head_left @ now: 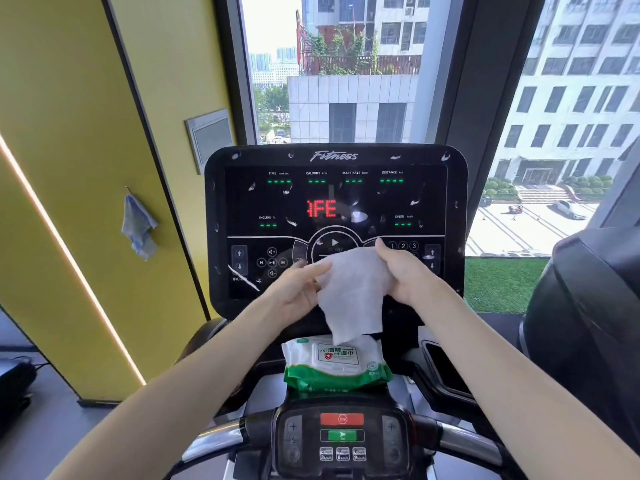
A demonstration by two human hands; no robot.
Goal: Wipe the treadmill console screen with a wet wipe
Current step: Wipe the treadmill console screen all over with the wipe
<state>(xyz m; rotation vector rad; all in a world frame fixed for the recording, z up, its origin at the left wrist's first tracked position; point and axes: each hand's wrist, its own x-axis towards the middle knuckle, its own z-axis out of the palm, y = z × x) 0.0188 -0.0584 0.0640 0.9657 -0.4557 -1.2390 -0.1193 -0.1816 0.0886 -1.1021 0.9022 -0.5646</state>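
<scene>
1. My left hand [300, 293] pinches the left edge of a white, crumpled wet wipe [353, 292] between thumb and fingers.
2. My right hand [405, 275] is closed on the wipe's right edge, thumb pointing up toward 12 o'clock.
3. The wipe hangs between the two hands as a loose sheet, its lower end drooping toward 6 o'clock and overlapping the top of the pack below; I cannot tell whether it touches it.
4. At 6 o'clock from the wipe lies a green-and-white soft plastic wipe pack [337, 367] with a white flip lid, resting on the console ledge.
5. Behind the hands, at 12 o'clock, stands the glossy black treadmill console screen [334, 206], showing red characters, green dashes and many pale smears; the wipe is held in front of its lower button area.
6. At 6 o'clock from the pack sits a small black handlebar control panel [342, 439] with red and green buttons.
7. At 9 o'clock from the screen, a blue cloth [139, 227] hangs on the yellow wall [69, 133].
</scene>
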